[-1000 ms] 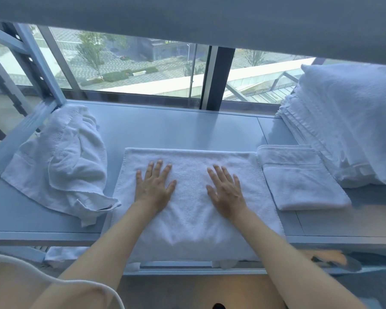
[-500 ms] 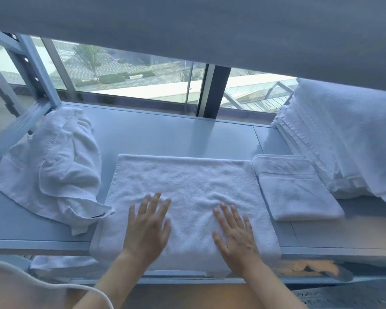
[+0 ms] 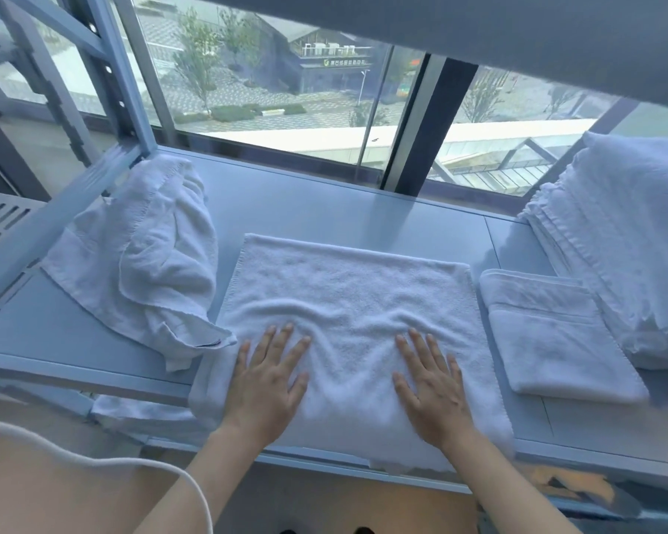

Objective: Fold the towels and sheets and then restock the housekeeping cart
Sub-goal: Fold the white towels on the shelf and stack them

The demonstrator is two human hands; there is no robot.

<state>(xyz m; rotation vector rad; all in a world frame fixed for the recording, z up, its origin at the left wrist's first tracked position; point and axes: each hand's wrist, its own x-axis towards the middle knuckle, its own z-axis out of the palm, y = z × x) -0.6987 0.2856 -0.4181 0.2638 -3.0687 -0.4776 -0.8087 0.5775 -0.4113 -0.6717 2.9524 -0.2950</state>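
A white towel (image 3: 348,302) lies spread on the grey shelf (image 3: 324,210), its near edge hanging over the shelf's front. My left hand (image 3: 267,383) rests flat on the towel's near left part, fingers apart. My right hand (image 3: 432,383) presses flat on its near right part, also with spread fingers. Small wrinkles run across the towel just beyond my fingertips. A folded white towel (image 3: 552,341) lies to the right of it. A crumpled white towel (image 3: 139,264) sits in a heap to the left.
A tall stack of folded white linen (image 3: 625,240) fills the shelf's right end. A metal rack post (image 3: 105,67) rises at the back left, with a window behind the shelf. An upper shelf overhangs at the top. A white cable (image 3: 93,460) crosses the lower left.
Both hands slid from the middle of the towel toward its near edge, staying flat. Wrinkles have formed ahead of the fingertips. The camera view tilted upward.
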